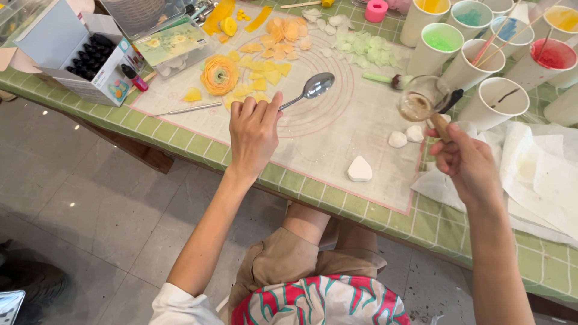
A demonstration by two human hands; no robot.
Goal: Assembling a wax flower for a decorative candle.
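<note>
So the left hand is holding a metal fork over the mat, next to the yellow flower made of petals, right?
Not quite. The head view shows the left hand holding a metal spoon, not a fork. The rest is right: it is over the mat, next to the yellow flower made of petals.

The mat offers open room in its middle, between the spoon and the white wedge. Behind that, yellow petals and the finished flower crowd the left, and pale green petals lie at the back. To the right, paper cups with sticks stand close together and bar the way, with a brush lying just before them. Two white lumps sit near the right hand. A box of bottles blocks the far left corner. The near edge of the worktop by the left hand is free.
</note>
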